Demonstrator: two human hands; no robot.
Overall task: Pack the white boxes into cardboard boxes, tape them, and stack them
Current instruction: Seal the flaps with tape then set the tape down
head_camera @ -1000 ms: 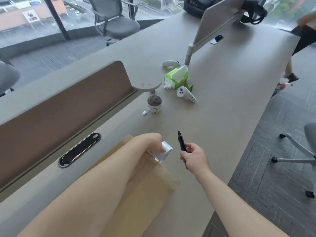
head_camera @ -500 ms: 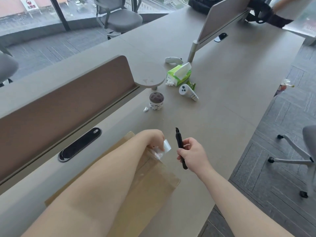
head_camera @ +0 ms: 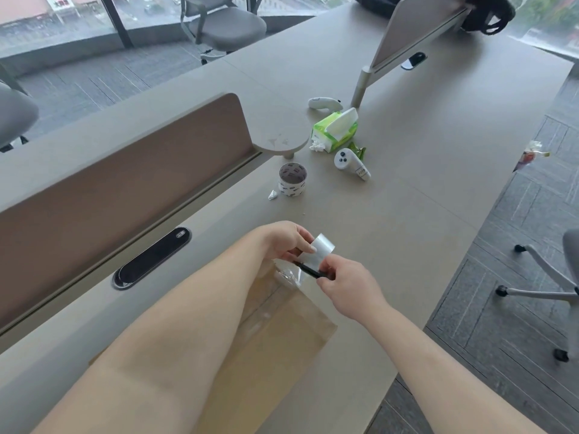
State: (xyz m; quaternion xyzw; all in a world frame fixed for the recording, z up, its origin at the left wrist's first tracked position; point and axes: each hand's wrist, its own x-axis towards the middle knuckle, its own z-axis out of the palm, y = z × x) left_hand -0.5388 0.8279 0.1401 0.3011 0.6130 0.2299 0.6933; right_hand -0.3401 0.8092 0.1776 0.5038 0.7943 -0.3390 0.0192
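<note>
The left hand (head_camera: pixel 286 242) pinches the tape roll (head_camera: pixel 320 249) just past the cardboard box's (head_camera: pixel 282 349) far end, and the right hand (head_camera: pixel 347 283) grips a black pen (head_camera: pixel 308 270) across the strip (head_camera: pixel 289 276) between them.

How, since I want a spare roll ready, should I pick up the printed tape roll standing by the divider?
I'd pinch the wall of the tape roll from above, thumb inside, fingers outside: it stands on end with its hollow core facing up. Reach in from its near right side, which looks open; a paper scrap lies at its left and the divider foot stands behind.
</note>
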